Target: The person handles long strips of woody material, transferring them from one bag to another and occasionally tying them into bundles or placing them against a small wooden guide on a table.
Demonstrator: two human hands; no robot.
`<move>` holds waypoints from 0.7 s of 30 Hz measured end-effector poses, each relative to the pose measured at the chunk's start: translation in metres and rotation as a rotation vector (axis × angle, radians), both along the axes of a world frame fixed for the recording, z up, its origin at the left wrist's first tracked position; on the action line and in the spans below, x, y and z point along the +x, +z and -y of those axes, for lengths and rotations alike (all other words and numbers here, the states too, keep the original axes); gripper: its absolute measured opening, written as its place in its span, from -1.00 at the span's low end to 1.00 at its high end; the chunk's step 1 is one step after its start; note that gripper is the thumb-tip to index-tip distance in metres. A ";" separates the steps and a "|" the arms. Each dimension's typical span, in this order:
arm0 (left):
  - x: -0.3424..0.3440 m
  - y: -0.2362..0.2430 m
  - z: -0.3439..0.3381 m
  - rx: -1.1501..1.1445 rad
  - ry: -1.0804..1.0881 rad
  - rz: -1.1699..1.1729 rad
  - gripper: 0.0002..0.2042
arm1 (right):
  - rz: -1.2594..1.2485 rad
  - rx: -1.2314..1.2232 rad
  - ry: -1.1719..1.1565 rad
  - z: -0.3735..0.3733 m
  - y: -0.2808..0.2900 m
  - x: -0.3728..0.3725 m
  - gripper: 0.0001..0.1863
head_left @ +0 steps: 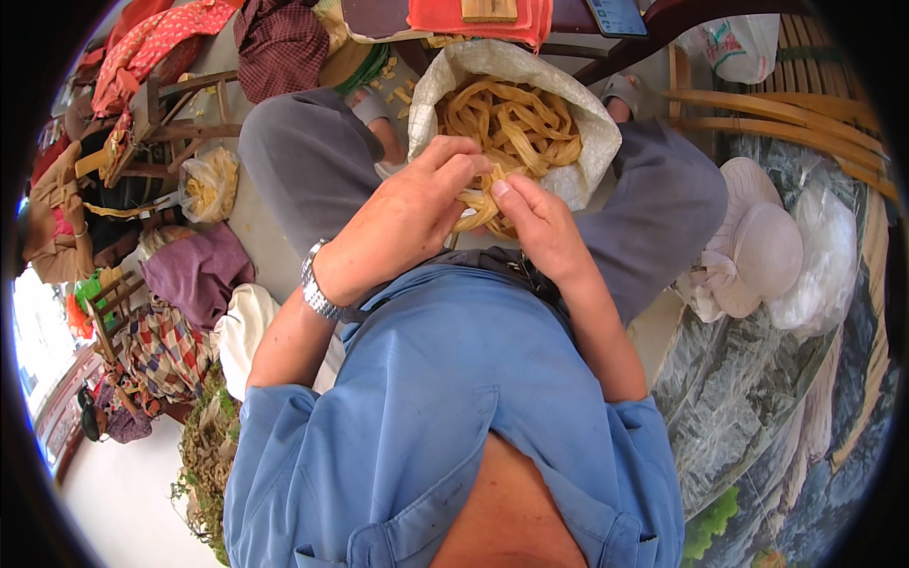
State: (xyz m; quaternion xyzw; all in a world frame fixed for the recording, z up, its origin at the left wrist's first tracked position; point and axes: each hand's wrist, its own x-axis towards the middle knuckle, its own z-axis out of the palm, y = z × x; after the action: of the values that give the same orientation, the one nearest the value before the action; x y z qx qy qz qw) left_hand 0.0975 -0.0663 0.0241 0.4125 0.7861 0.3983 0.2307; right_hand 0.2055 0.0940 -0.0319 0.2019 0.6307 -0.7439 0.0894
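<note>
My left hand [412, 208] and my right hand [537, 222] meet over my lap, both closed on a looped bundle of flat yellow strips [478, 206]. My right thumb presses on the strips, and my left fingers curl over them from the other side, partly hiding them. Just beyond my hands, between my knees, an open white woven sack [592, 156] holds a tangled heap of similar yellow strips [507, 114]. A silver watch [318, 281] is on my left wrist.
Another person [52, 218] sits at left near wooden stools [151, 123], cloths and a bag of yellow pieces [208, 189]. A table edge [663, 19] bears red cloth [454, 19] and a phone [615, 14]. At right lie bamboo slats [786, 128], a hat [757, 246] and plastic sheeting [720, 398].
</note>
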 end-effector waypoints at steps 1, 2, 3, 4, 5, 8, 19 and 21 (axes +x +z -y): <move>0.001 -0.007 -0.001 0.060 -0.009 -0.044 -0.69 | 0.058 -0.091 0.060 -0.002 -0.002 0.000 -0.66; -0.001 -0.013 -0.001 0.079 -0.072 -0.045 -0.69 | 0.117 -0.183 0.116 -0.006 -0.004 0.001 -0.63; -0.005 -0.019 -0.001 0.100 -0.136 -0.046 -0.69 | 0.175 -0.276 0.172 -0.009 -0.006 0.002 -0.59; -0.006 -0.024 -0.001 0.120 -0.199 -0.048 -0.69 | 0.199 -0.358 0.174 -0.012 -0.011 0.004 -0.57; -0.007 -0.026 -0.001 0.061 -0.188 0.031 -0.70 | 0.222 -0.437 0.177 -0.013 -0.017 0.005 -0.55; -0.008 -0.030 0.000 -0.073 -0.139 0.233 -0.73 | 0.248 -0.429 0.134 -0.014 -0.014 0.006 -0.60; -0.003 -0.019 -0.009 0.206 0.313 0.987 -0.71 | -0.076 -0.148 -0.103 -0.021 0.013 -0.004 -0.79; 0.002 -0.022 -0.013 0.163 0.360 0.864 -0.77 | 0.015 -0.453 -0.147 -0.017 0.017 -0.004 -0.80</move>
State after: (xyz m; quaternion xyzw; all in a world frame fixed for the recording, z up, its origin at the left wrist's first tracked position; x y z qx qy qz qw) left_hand 0.0993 -0.0534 0.0018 0.0833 0.6434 0.6274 0.4308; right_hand 0.2016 0.1115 -0.0148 0.2277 0.4308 -0.8693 0.0828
